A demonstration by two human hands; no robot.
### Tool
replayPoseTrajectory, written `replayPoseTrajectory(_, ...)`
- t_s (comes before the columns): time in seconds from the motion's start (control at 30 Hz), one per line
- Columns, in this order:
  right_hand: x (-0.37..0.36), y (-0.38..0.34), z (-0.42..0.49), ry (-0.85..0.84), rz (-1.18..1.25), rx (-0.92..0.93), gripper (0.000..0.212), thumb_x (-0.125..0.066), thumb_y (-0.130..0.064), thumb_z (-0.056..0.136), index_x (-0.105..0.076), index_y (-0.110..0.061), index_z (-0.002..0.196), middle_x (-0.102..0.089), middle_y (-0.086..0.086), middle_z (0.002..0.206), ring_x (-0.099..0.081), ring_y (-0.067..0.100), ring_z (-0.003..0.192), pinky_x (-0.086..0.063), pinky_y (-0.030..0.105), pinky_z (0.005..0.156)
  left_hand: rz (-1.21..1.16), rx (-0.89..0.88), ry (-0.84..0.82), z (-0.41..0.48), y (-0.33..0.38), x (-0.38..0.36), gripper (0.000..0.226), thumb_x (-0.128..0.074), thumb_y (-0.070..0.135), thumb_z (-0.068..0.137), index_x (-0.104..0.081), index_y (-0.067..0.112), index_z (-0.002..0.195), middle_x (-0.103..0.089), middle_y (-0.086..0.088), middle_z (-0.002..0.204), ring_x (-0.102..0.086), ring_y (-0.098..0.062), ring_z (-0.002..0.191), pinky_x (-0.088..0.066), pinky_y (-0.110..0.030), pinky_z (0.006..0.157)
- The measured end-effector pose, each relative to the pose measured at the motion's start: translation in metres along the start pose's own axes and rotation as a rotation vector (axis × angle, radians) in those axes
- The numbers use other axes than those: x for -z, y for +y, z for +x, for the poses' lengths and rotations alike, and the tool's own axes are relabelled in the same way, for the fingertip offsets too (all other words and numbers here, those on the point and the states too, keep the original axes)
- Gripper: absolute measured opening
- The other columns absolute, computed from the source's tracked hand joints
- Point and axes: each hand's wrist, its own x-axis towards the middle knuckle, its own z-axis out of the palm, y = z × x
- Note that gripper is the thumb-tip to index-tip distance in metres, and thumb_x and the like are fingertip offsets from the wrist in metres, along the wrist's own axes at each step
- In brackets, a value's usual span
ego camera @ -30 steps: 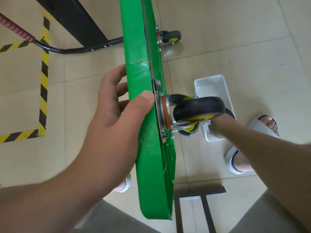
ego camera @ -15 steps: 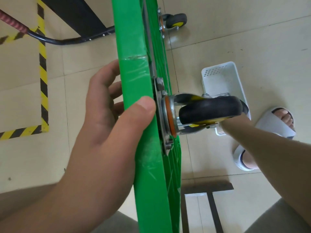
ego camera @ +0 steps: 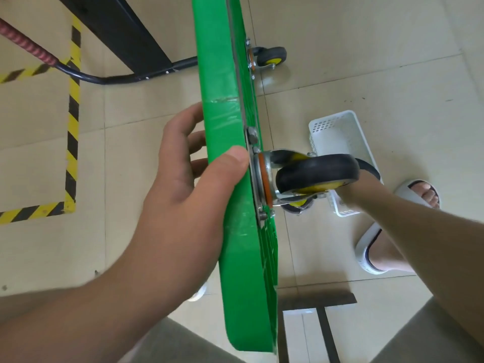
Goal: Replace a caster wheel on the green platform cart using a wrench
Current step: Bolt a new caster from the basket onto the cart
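Note:
The green platform cart (ego camera: 222, 74) stands on its long edge on the tiled floor, with its underside facing right. My left hand (ego camera: 183, 184) grips the upper edge, thumb on top beside the caster's mounting plate and fingers behind the deck. A black caster wheel (ego camera: 317, 171) with a yellow hub sticks out to the right on its bolted plate. My right hand (ego camera: 351, 195) reaches in under that wheel, and its fingers are hidden behind it. Another yellow-hubbed wheel (ego camera: 298, 205) shows just below. A second mounted caster (ego camera: 272, 56) sits farther along the deck. No wrench is visible.
A white plastic basket (ego camera: 337, 132) lies on the floor right of the wheel. My feet in white slippers (ego camera: 372, 255) stand beside it. The cart's black handle with a red grip (ego camera: 26, 45) lies at upper left, near a black beam (ego camera: 117, 27) and yellow-black floor tape (ego camera: 72, 127).
My view has shifted slightly. My left hand keeps the same grip on the cart's edge, and my right arm stays reaching behind the caster wheel.

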Motion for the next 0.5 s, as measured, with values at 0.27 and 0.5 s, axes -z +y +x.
replayPoseTrajectory(0.27, 0.058, -0.01, -0.031, 0.271, 0.51, 0.109, 0.022, -0.057, -0.015, 0.1, -0.067, -0.015, 0.12, -0.069, 0.006, 0.118, -0.063, 0.031, 0.112, -0.04, 0.028, 0.083, -0.055, 0.006, -0.044, -0.002, 0.004, 0.003, 0.044, -0.058, 0.05, 0.09, -0.047, 0.058, 0.131, -0.064, 0.026, 0.119, -0.073, -0.011, 0.096, -0.059, -0.022, 0.067)
replayPoseTrajectory(0.5, 0.139, -0.028, -0.06, 0.425, 0.875, 0.279, 0.013, -0.068, -0.021, 0.096, -0.066, -0.02, 0.109, -0.077, 0.004, 0.097, -0.074, 0.028, 0.091, -0.057, 0.047, 0.096, -0.057, -0.008, -0.047, -0.003, 0.005, 0.003, 0.039, -0.057, 0.041, 0.098, -0.045, 0.057, 0.132, -0.06, 0.023, 0.117, -0.072, -0.01, 0.097, -0.059, -0.02, 0.069)
